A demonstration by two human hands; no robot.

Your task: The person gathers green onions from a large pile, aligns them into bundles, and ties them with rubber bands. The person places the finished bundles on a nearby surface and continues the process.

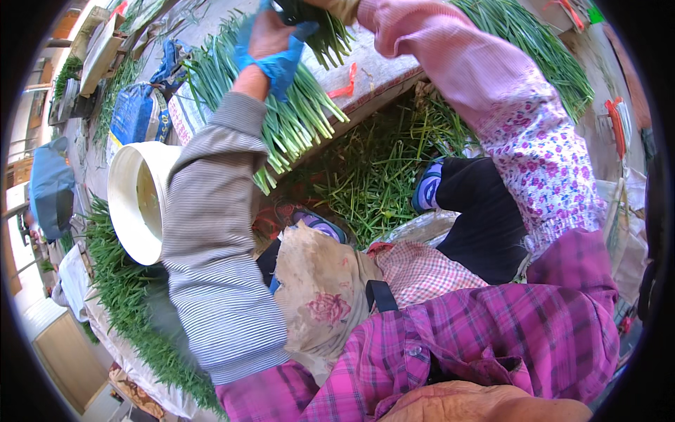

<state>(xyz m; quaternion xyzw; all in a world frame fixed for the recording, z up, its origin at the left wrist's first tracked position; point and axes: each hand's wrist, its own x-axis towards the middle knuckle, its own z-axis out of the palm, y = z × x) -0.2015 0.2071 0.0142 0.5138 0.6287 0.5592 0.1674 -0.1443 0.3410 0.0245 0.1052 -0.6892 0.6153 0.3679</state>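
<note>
My left hand (268, 39), in a torn blue glove, is at the top with its thumb across a small bunch of green garlic chives (329, 39). Its fingertips are cut off by the frame. My right hand (340, 6), in a beige glove, is at the upper end of this bunch; mostly out of frame, its grip is hidden. Under my left wrist, a wide pile of chives (295, 113) lies on the bench (377, 66), pale stem ends towards me and over its edge. A red tie strip (345, 83) lies beside the pile.
A white bucket (124, 205) stands tilted in view by my left forearm. More chives are heaped at left (126, 306) and upper right (538, 53). Loose green trimmings (369, 174) cover the ground around my feet. A blue printed sack (137, 113) is beyond the bucket. Red strips (617, 126) hang at right.
</note>
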